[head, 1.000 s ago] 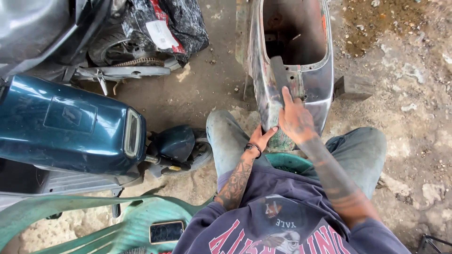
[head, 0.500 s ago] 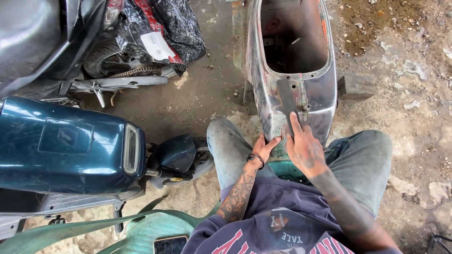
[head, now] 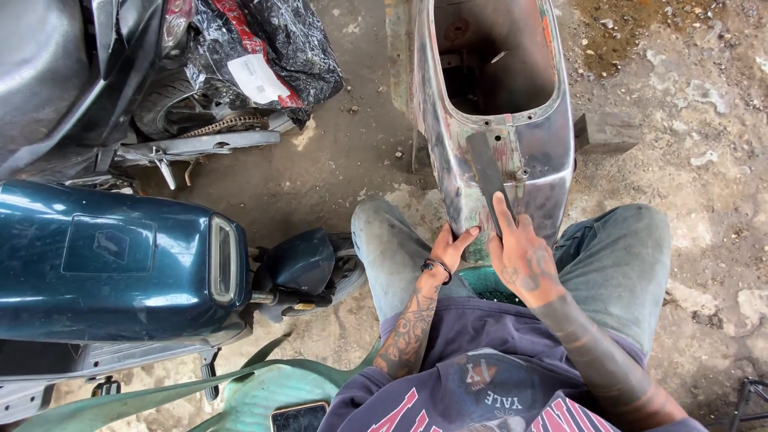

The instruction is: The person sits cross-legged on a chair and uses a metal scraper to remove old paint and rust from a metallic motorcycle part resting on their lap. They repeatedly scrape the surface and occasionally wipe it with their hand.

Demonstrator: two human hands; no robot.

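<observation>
Bare metal scooter body [head: 512, 152] stood on the ground between the knees. Right hand [head: 520, 256] gripped a flat dark file [head: 486, 172], forefinger laid along it, blade flat on the body's near end. Left hand [head: 450, 246] open, fingers pressed on the body's lower left edge, holding nothing. Teal scooter [head: 120, 256] well left of the body.

phone [head: 300, 417] cut by bottom edge, file's handle hidden under right hand [head: 524, 260]

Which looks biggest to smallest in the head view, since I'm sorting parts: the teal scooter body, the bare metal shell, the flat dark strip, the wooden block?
1. teal scooter body, though partly cut off and nearer
2. bare metal shell
3. flat dark strip and wooden block: too alike to rank
</observation>
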